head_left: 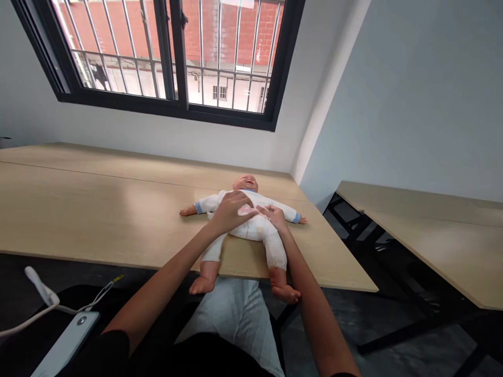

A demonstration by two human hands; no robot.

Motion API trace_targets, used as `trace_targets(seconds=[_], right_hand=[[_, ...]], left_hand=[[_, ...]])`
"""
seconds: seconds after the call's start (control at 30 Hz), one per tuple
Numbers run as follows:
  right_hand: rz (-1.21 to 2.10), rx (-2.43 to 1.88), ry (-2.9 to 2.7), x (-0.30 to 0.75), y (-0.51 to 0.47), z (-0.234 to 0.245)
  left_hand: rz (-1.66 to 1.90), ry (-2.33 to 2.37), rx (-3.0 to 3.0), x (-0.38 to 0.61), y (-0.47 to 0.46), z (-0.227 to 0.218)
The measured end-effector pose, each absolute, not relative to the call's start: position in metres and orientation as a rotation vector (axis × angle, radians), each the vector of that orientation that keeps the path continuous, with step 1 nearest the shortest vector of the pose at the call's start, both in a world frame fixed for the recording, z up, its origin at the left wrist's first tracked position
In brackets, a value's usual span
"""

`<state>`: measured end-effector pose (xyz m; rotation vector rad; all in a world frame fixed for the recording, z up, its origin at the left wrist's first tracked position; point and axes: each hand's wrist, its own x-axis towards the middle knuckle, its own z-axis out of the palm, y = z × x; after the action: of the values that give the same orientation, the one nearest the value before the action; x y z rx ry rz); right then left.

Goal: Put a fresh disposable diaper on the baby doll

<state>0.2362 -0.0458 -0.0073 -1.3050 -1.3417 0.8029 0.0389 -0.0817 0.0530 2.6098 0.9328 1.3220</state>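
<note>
A baby doll (271,246) lies on its back on the light wooden table (157,230), head toward the window side and feet over the near edge. It wears a white outfit with blue cuffs and collar. My left hand (231,210) rests over the belly, fingers curved and thumb apart, with a pinkish patch showing between them. At the other side of the waist, my right hand (275,217) has its thumb and fingertips closed on the cloth of the white top (257,198). The fingertips are small in view and partly hide the fabric.
A second table (432,220) with a dark frame stands to the right, across a gap. A barred window (176,57) is in the wall ahead. At lower left are a white power bank (66,343) and a white cable (29,324).
</note>
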Motion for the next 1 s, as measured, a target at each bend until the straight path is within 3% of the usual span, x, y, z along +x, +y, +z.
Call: trace_targets(seconds=[0.1,0.2,0.43,0.67,1.0], right_hand=[[0.758,-1.371,-1.299,0.238,-0.046,-0.005],[0.651,-1.450,-1.224,0.245,-0.047,-0.002],[0.351,-1.788,-1.089,0.273,-0.055,0.000],[0.322,-2.011,-1.245,0.275,-0.055,-0.009],[0.337,-1.832,-1.126,0.277,-0.053,-0.007]], left_hand=[[0.687,0.973,2.843,0.059,-0.085,0.050],[0.451,1.060,2.865,0.067,-0.081,0.038],[0.358,1.304,2.695,0.070,-0.080,0.038],[0.333,1.379,2.603,0.077,-0.077,0.040],[0.389,1.405,2.609,0.075,-0.082,0.039]])
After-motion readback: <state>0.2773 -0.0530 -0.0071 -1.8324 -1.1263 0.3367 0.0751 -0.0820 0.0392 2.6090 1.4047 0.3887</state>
